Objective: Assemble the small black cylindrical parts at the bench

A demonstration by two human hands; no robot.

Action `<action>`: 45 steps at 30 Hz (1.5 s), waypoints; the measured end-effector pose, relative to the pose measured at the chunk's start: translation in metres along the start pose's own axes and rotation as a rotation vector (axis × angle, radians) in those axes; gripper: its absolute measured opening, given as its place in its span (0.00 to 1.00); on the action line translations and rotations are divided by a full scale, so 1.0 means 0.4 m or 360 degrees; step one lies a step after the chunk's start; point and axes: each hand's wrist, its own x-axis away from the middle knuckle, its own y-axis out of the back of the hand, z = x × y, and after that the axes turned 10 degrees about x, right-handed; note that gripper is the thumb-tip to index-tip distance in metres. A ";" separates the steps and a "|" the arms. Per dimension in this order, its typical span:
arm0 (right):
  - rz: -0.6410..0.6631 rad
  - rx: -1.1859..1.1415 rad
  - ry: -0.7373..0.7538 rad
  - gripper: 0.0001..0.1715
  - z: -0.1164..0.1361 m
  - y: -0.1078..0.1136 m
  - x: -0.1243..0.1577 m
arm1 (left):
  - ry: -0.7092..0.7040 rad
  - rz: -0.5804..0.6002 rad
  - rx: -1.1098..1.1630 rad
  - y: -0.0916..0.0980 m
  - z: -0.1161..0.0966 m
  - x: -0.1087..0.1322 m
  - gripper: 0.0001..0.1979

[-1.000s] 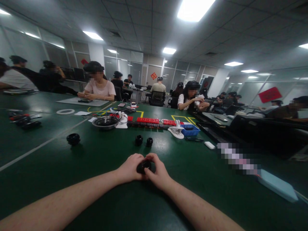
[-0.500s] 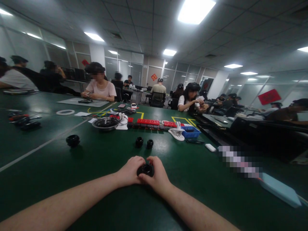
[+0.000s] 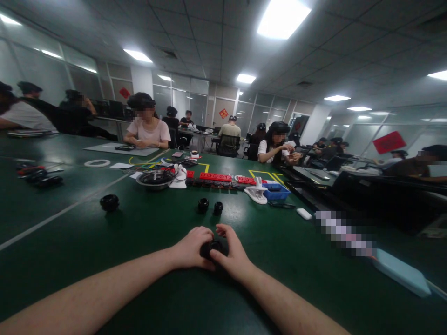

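Low over the near part of the green table (image 3: 146, 284), a black round ring-like part (image 3: 206, 250) sits between my two hands. My left hand (image 3: 193, 247) is wrapped around its left side. On the other side, my right hand (image 3: 234, 255) is closed about it, thumb pressed on its top and fingers curved behind. My palms and fingers hide much of it, so its exact kind is unclear. Beyond my hands stand two smaller black round parts, one on the left (image 3: 203, 205) and one on the right (image 3: 218, 208). A larger black ribbed part (image 3: 109, 203) rests farther left.
Across the table lie a round metal tray (image 3: 142, 186) with cables, a row of red blocks (image 3: 215, 177), a white clip (image 3: 257, 193) and a blue bin (image 3: 278, 192). Dark-handled tools (image 3: 44, 177) lie left, a light-blue case (image 3: 401, 274) right. Other people sit farther back.
My right thumb has shifted over the black part's top, and its hole no longer shows clearly. The right fingers have opened slightly at their tips. My view has turned a little.
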 end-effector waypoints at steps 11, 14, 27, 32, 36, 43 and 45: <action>0.0200 0.0155 0.0252 0.34 0.039 0.020 0.015 | 0.0005 0.0014 0.0085 0.007 -0.018 0.003 0.31; 0.0161 0.0185 0.0250 0.35 0.036 0.022 0.015 | 0.0027 0.0015 0.0085 0.008 -0.018 0.002 0.31; 0.0143 0.0096 0.0210 0.27 0.028 0.025 0.009 | 0.0000 0.0062 0.0081 0.008 -0.009 -0.004 0.32; 0.0154 0.0041 0.0265 0.32 0.017 0.028 0.013 | 0.0057 0.0046 0.0105 0.007 -0.006 -0.006 0.30; 0.0077 0.0153 0.0123 0.38 0.014 0.016 0.011 | 0.0031 0.0043 0.0088 0.007 -0.005 -0.006 0.29; 0.0043 0.0283 0.0021 0.31 0.024 0.011 0.008 | -0.0028 0.0055 0.0100 0.017 -0.029 0.000 0.34; 0.0057 0.0259 0.0008 0.29 0.027 0.013 0.009 | -0.0026 0.0049 0.0109 0.017 -0.034 0.000 0.31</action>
